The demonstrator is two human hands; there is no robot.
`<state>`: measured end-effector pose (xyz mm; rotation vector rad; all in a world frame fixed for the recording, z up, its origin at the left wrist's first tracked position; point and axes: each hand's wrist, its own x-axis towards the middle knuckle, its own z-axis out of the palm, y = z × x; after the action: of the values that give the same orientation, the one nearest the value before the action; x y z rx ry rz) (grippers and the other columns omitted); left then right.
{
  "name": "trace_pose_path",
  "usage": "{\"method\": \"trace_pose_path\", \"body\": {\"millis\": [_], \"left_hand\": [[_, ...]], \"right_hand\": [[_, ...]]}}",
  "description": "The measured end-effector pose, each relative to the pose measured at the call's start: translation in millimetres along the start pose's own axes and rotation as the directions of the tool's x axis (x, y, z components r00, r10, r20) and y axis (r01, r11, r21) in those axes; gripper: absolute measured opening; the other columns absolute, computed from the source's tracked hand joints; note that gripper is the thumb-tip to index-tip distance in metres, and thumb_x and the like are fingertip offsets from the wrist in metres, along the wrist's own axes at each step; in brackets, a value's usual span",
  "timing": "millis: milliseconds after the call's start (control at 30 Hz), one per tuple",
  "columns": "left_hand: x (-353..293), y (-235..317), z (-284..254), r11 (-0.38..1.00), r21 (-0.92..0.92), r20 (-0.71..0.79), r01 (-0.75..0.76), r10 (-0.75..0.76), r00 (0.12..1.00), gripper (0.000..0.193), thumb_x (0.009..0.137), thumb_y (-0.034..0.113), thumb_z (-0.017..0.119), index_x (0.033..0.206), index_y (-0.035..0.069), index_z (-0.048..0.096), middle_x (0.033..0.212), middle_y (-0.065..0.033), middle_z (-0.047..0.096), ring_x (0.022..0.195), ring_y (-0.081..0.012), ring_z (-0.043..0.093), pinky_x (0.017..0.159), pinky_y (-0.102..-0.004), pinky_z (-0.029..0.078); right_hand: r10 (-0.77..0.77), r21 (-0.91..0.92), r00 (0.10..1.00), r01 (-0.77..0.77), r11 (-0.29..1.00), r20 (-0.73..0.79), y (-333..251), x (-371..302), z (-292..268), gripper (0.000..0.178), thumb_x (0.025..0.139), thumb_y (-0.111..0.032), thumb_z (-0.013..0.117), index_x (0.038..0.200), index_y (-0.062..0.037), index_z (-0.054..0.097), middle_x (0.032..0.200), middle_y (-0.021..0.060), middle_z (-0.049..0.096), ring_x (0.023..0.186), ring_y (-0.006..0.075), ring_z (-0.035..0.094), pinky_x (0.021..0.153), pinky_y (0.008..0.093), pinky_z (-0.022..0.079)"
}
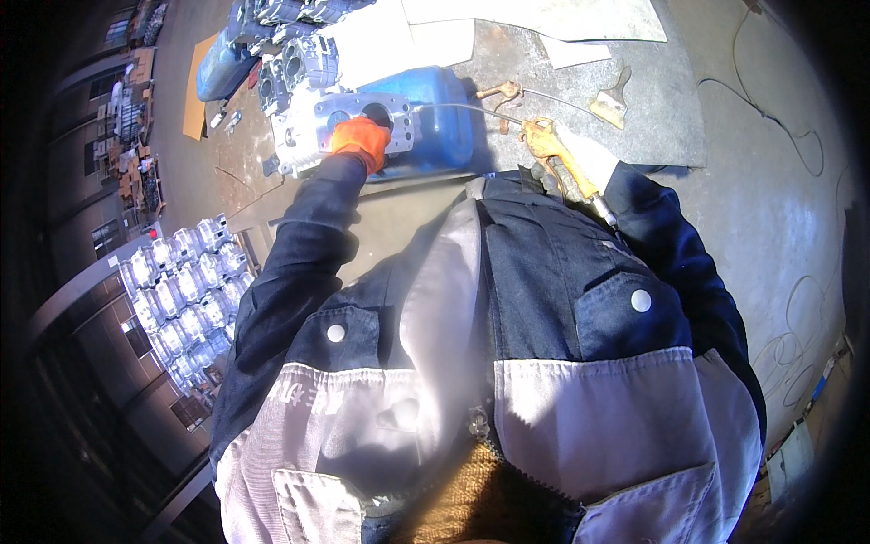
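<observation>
My left hand point(361, 143), in an orange glove, is closed on the near side of a silver metal casting point(311, 125) with round bores. The casting lies on the workbench against a blue plastic container point(449, 122). My right hand point(591, 161), in a white glove, grips a yellow air blow gun point(548, 145). The gun's long thin nozzle reaches left over the blue container, with its tip near the casting's right side. Its hose end hangs down close to my jacket. The fingers of my left hand are partly hidden.
More castings point(304, 62) are piled at the bench's far left beside another blue container point(223, 71). A flat brush point(611, 98) and white sheets point(580, 18) lie on the bench point(666, 118). Stacked castings point(188, 295) stand at left. Hoses point(778, 122) trail across the floor at right.
</observation>
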<state>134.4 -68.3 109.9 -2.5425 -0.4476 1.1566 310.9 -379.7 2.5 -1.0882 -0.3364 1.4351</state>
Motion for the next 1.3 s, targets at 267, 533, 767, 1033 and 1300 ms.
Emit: {"method": "trace_pose_path", "body": {"millis": [267, 533, 767, 1033, 1300], "left_hand": [[1, 1, 0, 1.000, 0.006, 0.004, 0.005, -0.005, 1.000, 0.028, 0.075, 0.018, 0.068, 0.103, 0.015, 0.070, 0.105, -0.0124, 0.067, 0.104, -0.0320, 0.063, 0.087, -0.0392, 0.051], [1, -2, 2, 1.000, 0.001, -0.010, -0.008, 0.008, 1.000, 0.028, 0.075, 0.018, 0.067, 0.102, 0.015, 0.070, 0.104, -0.0116, 0.067, 0.103, -0.0315, 0.063, 0.087, -0.0398, 0.051], [1, -2, 3, 1.000, 0.018, -0.004, -0.009, 0.009, 1.000, 0.030, 0.074, 0.022, 0.069, 0.103, 0.015, 0.070, 0.104, -0.0109, 0.067, 0.104, -0.0308, 0.063, 0.086, -0.0405, 0.051], [8, -8, 21, 0.998, -0.001, -0.111, -0.059, 0.058, 0.992, 0.024, 0.070, 0.021, 0.068, 0.092, 0.013, 0.068, 0.092, -0.0176, 0.067, 0.091, -0.0373, 0.065, 0.077, -0.0453, 0.052], [4, -7, 15, 0.998, -0.006, -0.119, -0.067, 0.066, 0.991, 0.024, 0.070, 0.021, 0.068, 0.093, 0.014, 0.068, 0.092, -0.0174, 0.067, 0.091, -0.0375, 0.065, 0.077, -0.0454, 0.052]], "right_hand": [[0.136, 0.245, 0.991, -0.127, 0.961, -0.021, -3, -1, 3, 0.043, 0.105, -0.028, 0.033, 0.130, 0.0036, 0.048, 0.121, 0.0113, 0.060, 0.112, 0.0158, 0.057, 0.098, 0.0252, 0.043], [0.094, 0.085, 0.990, -0.104, 0.991, 0.109, 3, -5, -14, 0.045, 0.105, -0.029, 0.031, 0.139, 0.0002, 0.036, 0.131, 0.0121, 0.053, 0.114, 0.0152, 0.056, 0.098, 0.0248, 0.044], [-0.102, 0.560, 0.803, -0.312, 0.768, 0.587, 21, -3, -31, 0.044, 0.104, -0.030, 0.032, 0.137, -0.0016, 0.040, 0.125, 0.0140, 0.056, 0.107, 0.0177, 0.060, 0.090, 0.0273, 0.051], [0.209, 0.245, 0.978, -0.204, 0.948, 0.006, -7, -18, 2, 0.043, 0.105, -0.031, 0.031, 0.132, -0.0018, 0.047, 0.113, 0.0135, 0.063, 0.093, 0.0188, 0.066, 0.076, 0.0278, 0.056], [0.214, 0.367, 0.977, -0.197, 0.909, -0.008, -8, -13, 13, 0.044, 0.103, -0.035, 0.036, 0.129, -0.0019, 0.049, 0.106, 0.0128, 0.065, 0.083, 0.0200, 0.067, 0.068, 0.0294, 0.057]]}}
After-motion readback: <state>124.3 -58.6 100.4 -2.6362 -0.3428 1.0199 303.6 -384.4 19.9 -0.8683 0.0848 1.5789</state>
